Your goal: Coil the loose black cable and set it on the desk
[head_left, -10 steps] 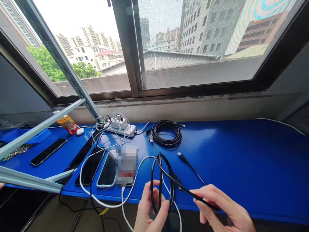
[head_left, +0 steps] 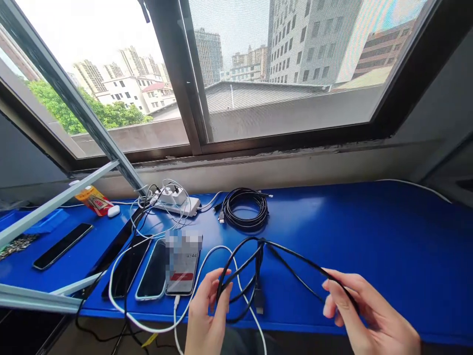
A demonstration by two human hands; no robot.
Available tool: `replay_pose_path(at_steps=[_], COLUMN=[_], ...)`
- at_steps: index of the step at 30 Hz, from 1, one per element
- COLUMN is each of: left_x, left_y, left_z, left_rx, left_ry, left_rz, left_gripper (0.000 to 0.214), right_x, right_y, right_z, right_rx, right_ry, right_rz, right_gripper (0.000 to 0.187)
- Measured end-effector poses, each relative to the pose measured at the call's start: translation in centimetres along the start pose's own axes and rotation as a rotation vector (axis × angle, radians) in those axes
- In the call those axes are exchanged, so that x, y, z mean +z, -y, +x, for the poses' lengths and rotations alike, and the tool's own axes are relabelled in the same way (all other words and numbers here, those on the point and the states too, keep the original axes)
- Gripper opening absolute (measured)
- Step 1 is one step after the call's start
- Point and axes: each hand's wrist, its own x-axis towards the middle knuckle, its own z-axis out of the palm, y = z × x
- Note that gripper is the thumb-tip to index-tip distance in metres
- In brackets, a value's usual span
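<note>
A black HDMI-type cable (head_left: 242,268) hangs in loose loops between my hands, above the table's front edge. My left hand (head_left: 210,308) is closed on the left side of the loops, thumb and fingers pinching the strands. Off to the right, my right hand (head_left: 367,313) grips a single stretch of the same cable, pulled out from the top of the loops. A dark plug (head_left: 259,300) dangles below the bundle. Behind the loops, a white charging cable (head_left: 218,247) curves across the table and plugs into a phone (head_left: 185,271) with a lit, partly blurred screen.
A second black cable (head_left: 226,217) lies coiled near the wall. Left of it sits a white power strip (head_left: 192,207) with plugs and tangled wires. More phones (head_left: 153,271) lie at the left, near a metal frame (head_left: 98,175). The blue table (head_left: 351,231) runs under the window.
My hands have moved apart, the right one going right with its stretch of cable. The loops have opened wider. The whole view has shifted slightly.
</note>
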Motion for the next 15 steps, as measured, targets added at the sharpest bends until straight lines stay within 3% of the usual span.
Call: replay_pose_path(at_steps=[4, 9, 11, 15], left_x=[-0.1, 0.5, 0.7, 1.5], left_y=[-0.6, -3.1, -4.0, -5.0], left_z=[1.7, 2.7, 2.8, 2.7], left_rx=[0.272, 0.522, 0.507, 0.313], left_ry=[0.073, -0.127, -0.168, -0.103], left_rz=[0.145, 0.204, 0.190, 0.044], left_gripper=[0.026, 0.013, 0.013, 0.022], right_x=[-1.1, -2.9, -3.6, -3.8], right_y=[-0.9, -2.6, -3.1, -2.6], right_z=[0.8, 1.6, 2.0, 2.6], right_rx=[0.074, 0.030, 0.004, 0.062], right_ry=[-0.088, -0.116, -0.112, -0.152], right_rz=[-0.012, -0.064, -0.084, -0.017], right_gripper=[0.031, 0.033, 0.035, 0.035])
